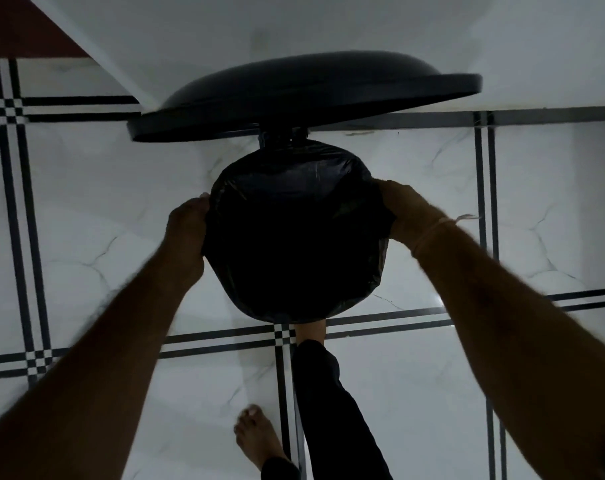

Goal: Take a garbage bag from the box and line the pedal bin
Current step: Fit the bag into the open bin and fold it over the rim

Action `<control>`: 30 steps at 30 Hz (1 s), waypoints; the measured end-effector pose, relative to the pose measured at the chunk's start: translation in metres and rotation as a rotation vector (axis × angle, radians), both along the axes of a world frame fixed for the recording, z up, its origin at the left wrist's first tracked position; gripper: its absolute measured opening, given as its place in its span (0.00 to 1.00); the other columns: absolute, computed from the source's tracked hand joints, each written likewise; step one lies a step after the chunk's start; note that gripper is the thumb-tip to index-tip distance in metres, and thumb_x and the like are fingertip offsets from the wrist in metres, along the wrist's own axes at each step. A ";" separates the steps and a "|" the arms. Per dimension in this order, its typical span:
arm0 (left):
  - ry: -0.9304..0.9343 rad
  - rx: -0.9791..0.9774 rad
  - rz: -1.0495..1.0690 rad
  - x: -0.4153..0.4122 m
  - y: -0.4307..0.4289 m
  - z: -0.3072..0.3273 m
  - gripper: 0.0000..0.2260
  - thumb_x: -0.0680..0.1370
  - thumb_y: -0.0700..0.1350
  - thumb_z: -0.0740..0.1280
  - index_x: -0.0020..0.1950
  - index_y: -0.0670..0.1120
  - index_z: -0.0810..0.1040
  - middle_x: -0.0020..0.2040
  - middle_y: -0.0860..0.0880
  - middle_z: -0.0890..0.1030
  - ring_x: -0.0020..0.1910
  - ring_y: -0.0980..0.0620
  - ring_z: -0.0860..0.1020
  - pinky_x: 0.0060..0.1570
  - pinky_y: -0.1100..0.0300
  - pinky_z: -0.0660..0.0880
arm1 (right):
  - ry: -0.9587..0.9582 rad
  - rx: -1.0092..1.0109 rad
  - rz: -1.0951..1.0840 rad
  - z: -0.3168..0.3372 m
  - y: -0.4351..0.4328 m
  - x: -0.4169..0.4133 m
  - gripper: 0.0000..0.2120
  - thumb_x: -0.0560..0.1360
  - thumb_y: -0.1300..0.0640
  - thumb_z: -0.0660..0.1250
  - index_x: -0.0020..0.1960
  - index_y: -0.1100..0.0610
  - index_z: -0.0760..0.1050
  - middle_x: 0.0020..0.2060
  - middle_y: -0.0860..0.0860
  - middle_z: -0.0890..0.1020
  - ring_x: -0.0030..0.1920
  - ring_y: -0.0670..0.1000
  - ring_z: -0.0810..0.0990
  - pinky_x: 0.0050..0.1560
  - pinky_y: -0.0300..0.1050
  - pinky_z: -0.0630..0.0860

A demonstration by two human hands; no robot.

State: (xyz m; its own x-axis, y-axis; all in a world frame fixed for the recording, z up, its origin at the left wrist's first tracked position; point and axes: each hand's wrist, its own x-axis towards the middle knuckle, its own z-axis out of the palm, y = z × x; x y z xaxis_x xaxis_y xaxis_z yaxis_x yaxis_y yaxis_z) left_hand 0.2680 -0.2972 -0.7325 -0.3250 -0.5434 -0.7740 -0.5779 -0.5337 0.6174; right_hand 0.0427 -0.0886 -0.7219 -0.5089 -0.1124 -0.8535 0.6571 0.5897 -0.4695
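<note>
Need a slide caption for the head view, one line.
Both hands, left and right, fold black bag over bin rim, lid up.

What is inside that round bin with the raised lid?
A black plastic garbage bag lines the round bin, folded over its rim, with the left hand and right hand gripping its sides. The bag's interior is too dark to show any contents.

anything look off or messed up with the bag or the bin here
Nothing stands out. The black garbage bag is folded over the bin's rim, the left hand and right hand are at its sides, and the lid is raised. No tear or spill shows, though it is dim.
</note>
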 end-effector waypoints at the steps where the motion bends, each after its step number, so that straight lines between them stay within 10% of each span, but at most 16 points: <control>1: 0.018 0.038 0.019 -0.006 -0.003 0.005 0.14 0.85 0.53 0.60 0.55 0.45 0.81 0.44 0.50 0.81 0.46 0.49 0.80 0.42 0.60 0.76 | -0.019 -0.015 0.005 -0.004 0.001 -0.004 0.12 0.83 0.54 0.64 0.49 0.61 0.79 0.45 0.58 0.82 0.40 0.52 0.80 0.39 0.43 0.81; 6: 0.053 -0.054 -0.091 -0.038 -0.021 0.009 0.14 0.77 0.60 0.70 0.37 0.53 0.80 0.40 0.51 0.82 0.44 0.50 0.81 0.47 0.58 0.76 | 0.208 -0.253 0.086 -0.002 -0.028 -0.006 0.19 0.79 0.41 0.64 0.44 0.58 0.76 0.41 0.59 0.75 0.42 0.57 0.75 0.45 0.53 0.74; 11: 0.090 0.138 -0.010 -0.056 -0.027 0.008 0.08 0.78 0.51 0.72 0.52 0.47 0.84 0.50 0.47 0.86 0.50 0.50 0.85 0.46 0.61 0.82 | 0.182 0.002 0.215 -0.011 -0.050 -0.029 0.20 0.82 0.41 0.61 0.50 0.59 0.77 0.41 0.55 0.78 0.43 0.54 0.79 0.50 0.49 0.79; 16: 0.102 0.205 0.084 -0.054 -0.028 0.005 0.19 0.76 0.50 0.75 0.62 0.42 0.83 0.56 0.43 0.86 0.52 0.48 0.85 0.53 0.57 0.82 | 1.091 -0.001 0.334 0.018 -0.033 0.022 0.09 0.80 0.49 0.66 0.50 0.55 0.75 0.46 0.50 0.81 0.47 0.54 0.80 0.49 0.50 0.78; 20: 0.117 0.180 0.009 -0.056 -0.031 -0.001 0.07 0.80 0.42 0.68 0.42 0.44 0.76 0.40 0.47 0.79 0.31 0.61 0.81 0.43 0.63 0.76 | 0.856 -0.075 0.843 0.007 -0.023 0.055 0.17 0.79 0.48 0.64 0.42 0.60 0.78 0.36 0.55 0.84 0.38 0.59 0.84 0.40 0.56 0.81; 24: 0.078 0.142 -0.014 -0.057 -0.030 0.004 0.07 0.80 0.50 0.70 0.45 0.50 0.81 0.39 0.52 0.85 0.36 0.57 0.83 0.39 0.64 0.80 | 0.614 -0.166 1.155 -0.006 -0.040 0.057 0.12 0.80 0.49 0.67 0.52 0.56 0.84 0.45 0.53 0.87 0.48 0.56 0.87 0.52 0.54 0.82; 30: 0.027 0.160 -0.011 -0.057 -0.032 0.009 0.14 0.77 0.56 0.73 0.48 0.45 0.83 0.42 0.47 0.86 0.39 0.50 0.85 0.35 0.62 0.80 | 0.187 -0.152 0.778 0.005 -0.074 0.020 0.20 0.84 0.49 0.62 0.74 0.53 0.74 0.64 0.52 0.81 0.65 0.52 0.78 0.71 0.50 0.72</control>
State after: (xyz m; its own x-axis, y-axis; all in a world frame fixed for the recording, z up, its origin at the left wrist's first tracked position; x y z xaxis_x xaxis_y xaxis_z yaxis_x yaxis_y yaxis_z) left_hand 0.2110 -0.3287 -0.7237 -0.3520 -0.4102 -0.8413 -0.5685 -0.6204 0.5403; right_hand 0.0624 -0.1630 -0.7167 -0.3700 -0.6004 -0.7089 -0.0121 0.7661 -0.6426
